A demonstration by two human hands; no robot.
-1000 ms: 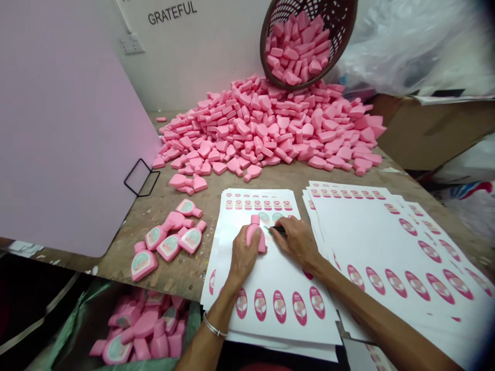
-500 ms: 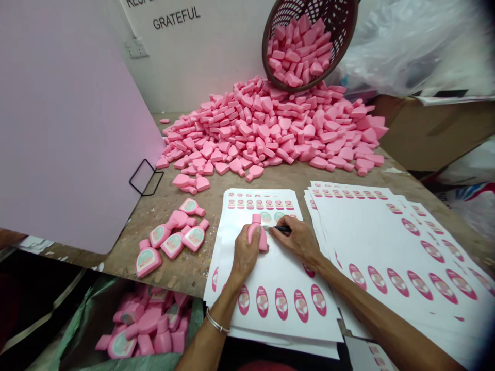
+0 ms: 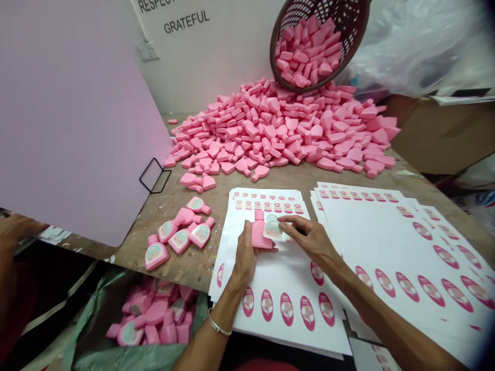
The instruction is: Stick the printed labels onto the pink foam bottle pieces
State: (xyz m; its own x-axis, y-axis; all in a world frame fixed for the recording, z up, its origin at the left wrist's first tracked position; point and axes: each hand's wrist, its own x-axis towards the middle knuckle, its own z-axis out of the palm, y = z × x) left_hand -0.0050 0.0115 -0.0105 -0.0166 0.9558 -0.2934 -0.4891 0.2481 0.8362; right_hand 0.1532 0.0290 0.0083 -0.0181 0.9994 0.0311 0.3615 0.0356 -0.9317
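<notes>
Holding a pink bottle (image 3: 260, 236) in the left hand (image 3: 244, 256), curling the fingers partway around its left side and underneath, pointing its cap away from the body. Pinching a pale label (image 3: 273, 231) between thumb and forefinger of the right hand (image 3: 315, 242), overlapping the bottle's right side in this view, leaving actual contact unclear. Keeping the bottle between both hands, hovering above stacked sticker sheets (image 3: 278, 275).

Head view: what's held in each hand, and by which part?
Left hand: pink bottle, by the left side of its body. Right hand: green-and-white sticker label, pinched at its upper right edge.
</notes>
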